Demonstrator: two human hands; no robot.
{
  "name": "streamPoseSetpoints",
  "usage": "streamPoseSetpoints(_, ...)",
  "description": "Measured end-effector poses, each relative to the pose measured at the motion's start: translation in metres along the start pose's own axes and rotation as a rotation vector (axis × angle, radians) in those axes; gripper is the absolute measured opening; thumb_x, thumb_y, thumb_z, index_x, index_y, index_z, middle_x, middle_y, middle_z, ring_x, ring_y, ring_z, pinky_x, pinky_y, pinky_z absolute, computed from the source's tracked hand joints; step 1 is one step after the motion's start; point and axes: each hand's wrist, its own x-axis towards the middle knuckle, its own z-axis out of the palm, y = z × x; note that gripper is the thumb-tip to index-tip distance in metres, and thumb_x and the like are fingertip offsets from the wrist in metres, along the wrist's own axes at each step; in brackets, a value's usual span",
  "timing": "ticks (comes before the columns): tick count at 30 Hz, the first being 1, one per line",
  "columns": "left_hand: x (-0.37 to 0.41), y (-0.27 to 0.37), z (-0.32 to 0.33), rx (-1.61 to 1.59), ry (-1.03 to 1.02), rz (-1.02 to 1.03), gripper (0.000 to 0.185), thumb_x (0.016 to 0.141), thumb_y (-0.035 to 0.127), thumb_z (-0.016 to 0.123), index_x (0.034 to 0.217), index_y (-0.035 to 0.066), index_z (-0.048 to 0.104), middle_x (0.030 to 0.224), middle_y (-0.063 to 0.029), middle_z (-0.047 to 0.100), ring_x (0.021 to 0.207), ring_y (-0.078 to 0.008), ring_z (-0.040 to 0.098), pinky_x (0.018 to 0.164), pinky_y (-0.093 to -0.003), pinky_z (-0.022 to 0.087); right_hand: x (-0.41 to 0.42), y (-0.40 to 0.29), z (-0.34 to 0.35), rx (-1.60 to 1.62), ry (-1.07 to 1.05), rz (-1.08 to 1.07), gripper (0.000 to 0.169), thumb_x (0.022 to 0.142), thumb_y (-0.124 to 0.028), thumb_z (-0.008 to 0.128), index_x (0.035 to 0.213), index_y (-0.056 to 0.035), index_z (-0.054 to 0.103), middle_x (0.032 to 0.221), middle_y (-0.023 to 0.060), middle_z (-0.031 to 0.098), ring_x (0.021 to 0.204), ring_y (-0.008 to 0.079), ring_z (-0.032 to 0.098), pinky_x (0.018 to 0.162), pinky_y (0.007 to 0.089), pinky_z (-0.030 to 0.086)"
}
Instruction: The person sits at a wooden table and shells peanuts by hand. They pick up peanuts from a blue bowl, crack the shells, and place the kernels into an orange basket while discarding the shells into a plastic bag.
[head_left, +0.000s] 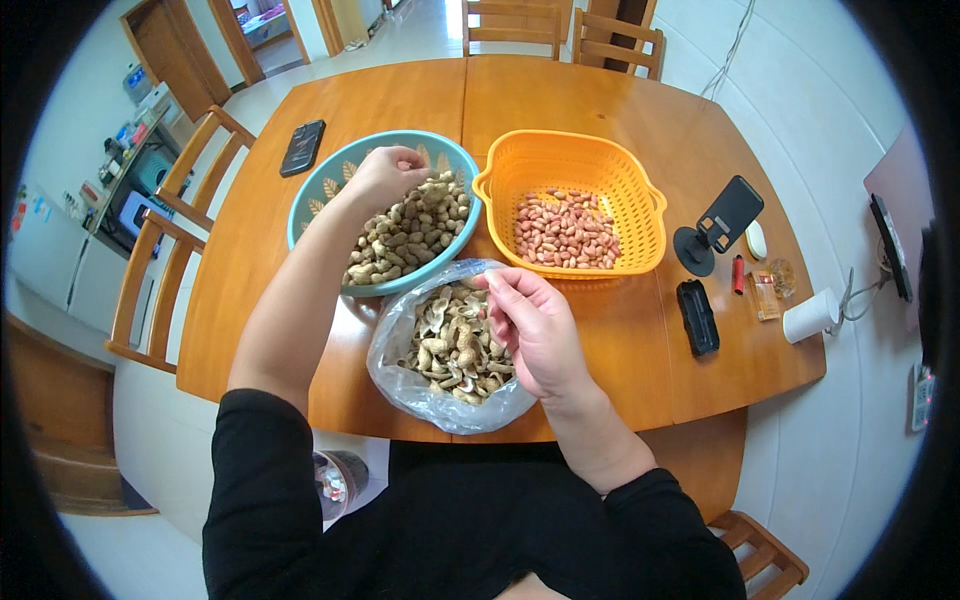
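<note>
My left hand (390, 178) reaches over a light blue plastic basin (300, 206) with a leaf pattern inside. Its fingers curl down at the unshelled peanuts (409, 238), and whether they grip one is hidden. My right hand (534, 326) is above a clear plastic bag (390, 375) with its top spread wide. Thumb and forefinger meet at the tips, and I cannot tell whether a shell piece sits between them. Empty peanut shells (457, 345) fill the bag. Behind it on the right, a yellow plastic colander basket (637, 225) contains shelled reddish peanut kernels (566, 232).
The wooden table (360, 97) carries a black phone (303, 148) at far left. On the right are a phone on a stand (720, 225), a black case (697, 318), a red lighter (738, 274) and a white cylinder (810, 316). Wooden chairs (169, 285) surround it.
</note>
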Motion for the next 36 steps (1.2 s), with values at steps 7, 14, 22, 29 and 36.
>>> streamPoseSetpoints(7,-0.068,0.006,-0.015,-0.695,-0.191,-0.049,0.02,0.084,0.018,0.06,0.095,0.002,0.058,0.076,-0.0005,0.057,0.067,-0.0066,0.052,0.06,-0.0208,0.044,0.006,0.004,0.004,-0.02,0.006,0.04,0.018,0.09,-0.019,0.05,0.096,-0.0032,0.057,0.072,-0.0025,0.054,0.058,0.0015,0.045,0.052,0.014,0.036)
streamPoseSetpoints(14,-0.146,0.029,0.006,-0.711,-0.247,0.354,0.019,0.081,0.003,0.061,0.098,-0.003,0.057,0.088,-0.0039,0.056,0.077,-0.008,0.053,0.068,-0.0218,0.046,0.005,0.008,0.004,0.097,-0.025,0.053,0.021,0.088,-0.021,0.055,0.099,-0.0031,0.057,0.079,-0.0001,0.059,0.06,0.0023,0.048,0.054,0.0136,0.038)
streamPoseSetpoints(22,-0.179,0.045,0.031,-0.987,-0.141,0.035,0.018,0.088,0.013,0.054,0.096,-0.003,0.056,0.076,-0.0025,0.059,0.065,-0.0074,0.056,0.056,-0.0187,0.047,-0.004,0.017,0.007,-0.238,0.0,-0.271,0.016,0.086,-0.012,0.058,0.094,0.0012,0.059,0.083,0.0021,0.061,0.068,0.0047,0.055,0.062,0.0174,0.045)
streamPoseSetpoints(29,-0.19,0.046,0.051,-1.176,-0.198,-0.036,0.023,0.09,0.016,0.051,0.099,-0.004,0.058,0.079,-0.005,0.06,0.064,-0.0077,0.057,0.056,-0.0189,0.048,-0.005,0.023,0.01,0.009,-0.014,-0.151,0.022,0.088,-0.016,0.056,0.101,0.0017,0.057,0.074,0.0021,0.058,0.058,0.0059,0.051,0.052,0.018,0.043)
streamPoseSetpoints(36,-0.194,0.051,0.061,-1.09,0.075,0.028,0.022,0.089,0.015,0.05,0.091,-0.004,0.062,0.063,-0.0024,0.058,0.051,-0.0062,0.054,0.046,-0.0179,0.044,-0.009,0.026,0.024,0.033,-0.017,-0.054,0.023,0.088,-0.021,0.055,0.098,-0.0004,0.06,0.068,-0.0006,0.055,0.054,0.0043,0.047,0.046,0.0172,0.036)
